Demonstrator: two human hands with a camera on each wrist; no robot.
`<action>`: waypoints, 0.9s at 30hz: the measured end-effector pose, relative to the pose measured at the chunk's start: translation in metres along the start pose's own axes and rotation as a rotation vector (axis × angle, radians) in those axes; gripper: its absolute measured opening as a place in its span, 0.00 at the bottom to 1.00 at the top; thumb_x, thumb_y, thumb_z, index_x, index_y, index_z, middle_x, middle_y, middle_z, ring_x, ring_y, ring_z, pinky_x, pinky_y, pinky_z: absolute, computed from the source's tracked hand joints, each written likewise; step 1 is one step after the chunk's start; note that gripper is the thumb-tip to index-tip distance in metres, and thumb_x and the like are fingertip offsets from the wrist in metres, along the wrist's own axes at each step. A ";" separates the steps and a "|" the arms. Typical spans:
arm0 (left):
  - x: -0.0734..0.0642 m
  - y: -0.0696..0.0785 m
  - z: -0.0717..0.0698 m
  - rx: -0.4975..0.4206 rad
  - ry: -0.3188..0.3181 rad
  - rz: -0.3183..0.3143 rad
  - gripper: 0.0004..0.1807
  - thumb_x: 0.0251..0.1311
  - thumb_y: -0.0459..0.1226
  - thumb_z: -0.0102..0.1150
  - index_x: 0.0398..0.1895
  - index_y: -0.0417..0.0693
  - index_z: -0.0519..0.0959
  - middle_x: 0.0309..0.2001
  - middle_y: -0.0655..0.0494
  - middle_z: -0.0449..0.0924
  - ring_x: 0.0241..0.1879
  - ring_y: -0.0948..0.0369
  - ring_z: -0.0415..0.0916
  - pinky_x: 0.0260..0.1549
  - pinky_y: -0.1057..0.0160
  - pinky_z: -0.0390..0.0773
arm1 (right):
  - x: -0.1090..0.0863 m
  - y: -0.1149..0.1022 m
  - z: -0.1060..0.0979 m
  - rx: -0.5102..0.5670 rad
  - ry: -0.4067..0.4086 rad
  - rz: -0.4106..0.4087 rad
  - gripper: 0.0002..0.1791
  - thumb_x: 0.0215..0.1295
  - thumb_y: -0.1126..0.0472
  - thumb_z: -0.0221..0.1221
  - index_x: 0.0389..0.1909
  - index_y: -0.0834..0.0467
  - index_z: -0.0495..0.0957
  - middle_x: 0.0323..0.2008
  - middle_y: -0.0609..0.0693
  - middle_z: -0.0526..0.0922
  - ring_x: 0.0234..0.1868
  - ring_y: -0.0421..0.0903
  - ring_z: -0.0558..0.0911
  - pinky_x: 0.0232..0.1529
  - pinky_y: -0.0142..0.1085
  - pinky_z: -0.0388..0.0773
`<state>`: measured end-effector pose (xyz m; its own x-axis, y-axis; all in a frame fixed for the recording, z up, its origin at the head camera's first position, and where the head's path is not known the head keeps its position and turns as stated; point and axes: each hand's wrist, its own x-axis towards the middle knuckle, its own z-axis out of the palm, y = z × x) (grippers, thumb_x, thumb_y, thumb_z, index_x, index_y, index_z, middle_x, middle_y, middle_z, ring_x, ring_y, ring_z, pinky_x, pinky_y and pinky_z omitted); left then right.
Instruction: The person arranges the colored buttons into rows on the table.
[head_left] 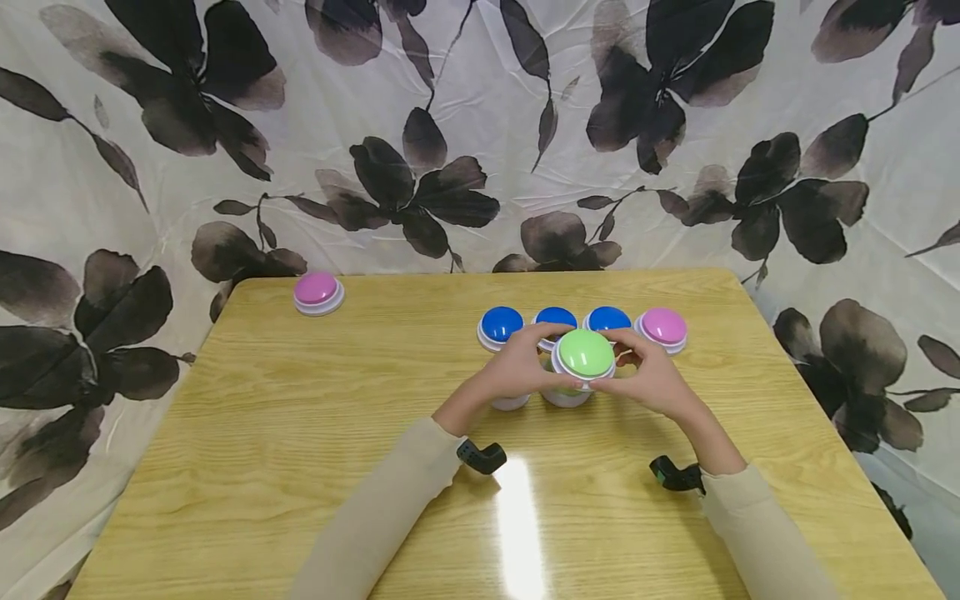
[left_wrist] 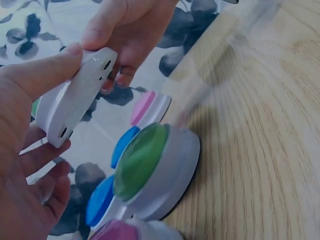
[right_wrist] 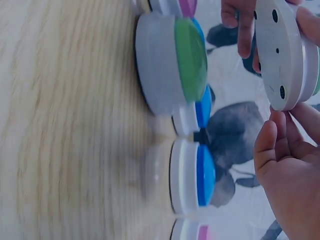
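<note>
Both hands hold one green dome push button (head_left: 587,353) above the table, its dome up and its white base tilted. My left hand (head_left: 517,367) grips its left rim with thumb and fingers; my right hand (head_left: 651,377) pinches the right rim. The wrist views show the base's flat white underside (right_wrist: 274,60) with small dark holes. Below it on the table sits a second green push button (left_wrist: 142,162), largely covered in the head view. Beside that one is a pink push button (left_wrist: 116,231), mostly hidden under my left hand in the head view.
Behind the hands, a row holds a blue button (head_left: 502,323), two more blue buttons and a pink button (head_left: 663,325) at its right end. Another pink button (head_left: 316,289) stands at the wooden table's (head_left: 300,433) far left corner. Floral cloth (head_left: 540,167) hangs behind the table.
</note>
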<state>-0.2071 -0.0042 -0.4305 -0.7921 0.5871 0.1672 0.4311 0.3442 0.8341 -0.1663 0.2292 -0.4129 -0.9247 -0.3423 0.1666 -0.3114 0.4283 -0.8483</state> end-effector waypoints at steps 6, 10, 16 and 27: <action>0.013 0.003 0.010 0.030 -0.016 -0.020 0.45 0.42 0.54 0.77 0.65 0.49 0.71 0.58 0.60 0.74 0.56 0.65 0.69 0.55 0.54 0.73 | -0.008 -0.015 -0.012 -0.023 -0.002 0.024 0.36 0.50 0.69 0.72 0.61 0.69 0.70 0.46 0.59 0.76 0.44 0.54 0.72 0.45 0.43 0.75; 0.023 0.005 0.016 0.087 -0.050 -0.038 0.45 0.42 0.56 0.76 0.65 0.50 0.72 0.58 0.61 0.74 0.56 0.65 0.69 0.55 0.59 0.72 | -0.014 -0.013 -0.019 -0.057 0.003 0.060 0.35 0.51 0.67 0.72 0.61 0.70 0.70 0.45 0.59 0.76 0.43 0.53 0.72 0.44 0.40 0.75; 0.041 0.010 0.025 0.169 -0.101 -0.038 0.46 0.43 0.56 0.75 0.66 0.49 0.71 0.58 0.59 0.75 0.58 0.61 0.69 0.54 0.60 0.72 | -0.018 0.004 -0.030 -0.067 0.017 0.105 0.36 0.52 0.66 0.72 0.63 0.70 0.69 0.45 0.61 0.75 0.42 0.53 0.72 0.42 0.37 0.75; 0.060 0.005 0.039 0.173 -0.167 -0.062 0.45 0.44 0.56 0.75 0.67 0.51 0.71 0.59 0.61 0.75 0.57 0.62 0.70 0.51 0.62 0.74 | -0.020 0.054 -0.041 -0.066 0.029 0.153 0.39 0.53 0.59 0.73 0.66 0.62 0.68 0.49 0.58 0.76 0.42 0.50 0.72 0.40 0.33 0.73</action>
<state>-0.2357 0.0614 -0.4365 -0.7428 0.6693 0.0172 0.4631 0.4950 0.7352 -0.1735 0.2932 -0.4411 -0.9680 -0.2450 0.0535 -0.1795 0.5282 -0.8299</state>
